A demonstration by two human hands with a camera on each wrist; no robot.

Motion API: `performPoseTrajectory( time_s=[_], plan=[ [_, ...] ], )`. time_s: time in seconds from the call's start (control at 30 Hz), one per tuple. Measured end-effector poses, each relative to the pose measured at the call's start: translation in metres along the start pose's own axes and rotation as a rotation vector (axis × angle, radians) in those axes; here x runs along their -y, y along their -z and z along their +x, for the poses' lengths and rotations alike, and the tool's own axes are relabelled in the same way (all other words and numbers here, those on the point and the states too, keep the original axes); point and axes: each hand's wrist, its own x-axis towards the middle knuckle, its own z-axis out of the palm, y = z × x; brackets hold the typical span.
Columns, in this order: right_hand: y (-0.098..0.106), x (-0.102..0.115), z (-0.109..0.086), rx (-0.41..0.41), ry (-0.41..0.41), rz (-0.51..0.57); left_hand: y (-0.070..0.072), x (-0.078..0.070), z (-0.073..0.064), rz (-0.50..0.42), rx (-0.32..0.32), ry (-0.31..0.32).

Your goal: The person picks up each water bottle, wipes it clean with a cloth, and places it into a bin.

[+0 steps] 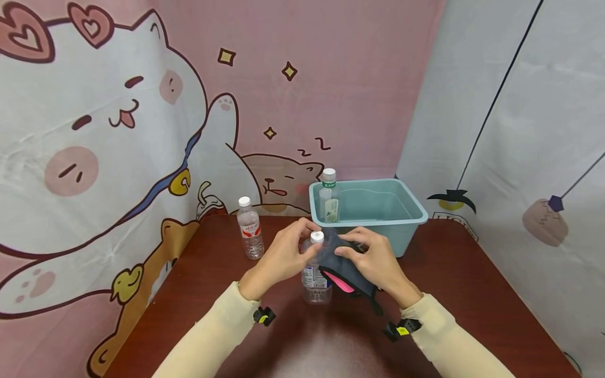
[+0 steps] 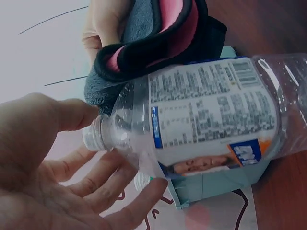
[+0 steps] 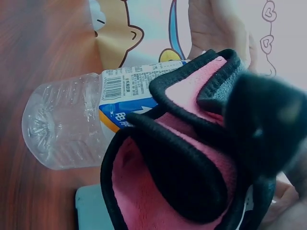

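A clear plastic bottle (image 1: 317,294) with a white cap (image 1: 317,237) and a printed label (image 2: 211,110) stands upright on the table. My left hand (image 1: 283,252) holds it near the neck, thumb on one side of the cap and fingers round the other. In my right hand (image 1: 378,260) is a dark grey cloth piece (image 1: 347,262) with pink lining and black edging, gripped between thumb and fingers. The cloth lies against the bottle's right side and covers part of it. Its folded pink lining (image 3: 192,88) shows in the right wrist view.
A smaller bottle with a red label (image 1: 250,231) stands on the table at the left. Behind my hands is a light blue bin (image 1: 402,231), with a green-labelled bottle (image 1: 329,197) upright at its left end. Cartoon-printed curtains (image 1: 354,94) hang behind the brown table (image 1: 198,294).
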Motion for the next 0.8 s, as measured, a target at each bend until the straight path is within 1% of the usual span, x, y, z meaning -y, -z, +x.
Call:
performPoseTrajectory(
  time_s=[0.1,0.33,0.47,0.53,0.67,0.8],
  plan=[
    [0.003,-0.003,-0.002,-0.028,-0.014,0.022,-0.004,-0.002,0.001,0.005,-0.033,0.024],
    [0.017,-0.006,-0.004,-0.127,-0.06,0.08,-0.012,-0.003,0.006,0.077,-0.102,0.073],
    [0.023,-0.009,-0.004,-0.163,-0.064,0.105,-0.013,-0.002,0.006,0.077,-0.13,0.097],
    [0.025,-0.011,-0.005,-0.17,-0.067,0.119,-0.012,0.0,0.006,0.052,-0.135,0.11],
    [0.029,-0.015,-0.006,-0.175,-0.082,0.124,-0.011,0.005,0.006,0.005,-0.133,0.107],
    [0.031,-0.016,-0.008,-0.167,-0.09,0.119,-0.007,0.006,0.006,0.002,-0.102,0.089]
  ],
)
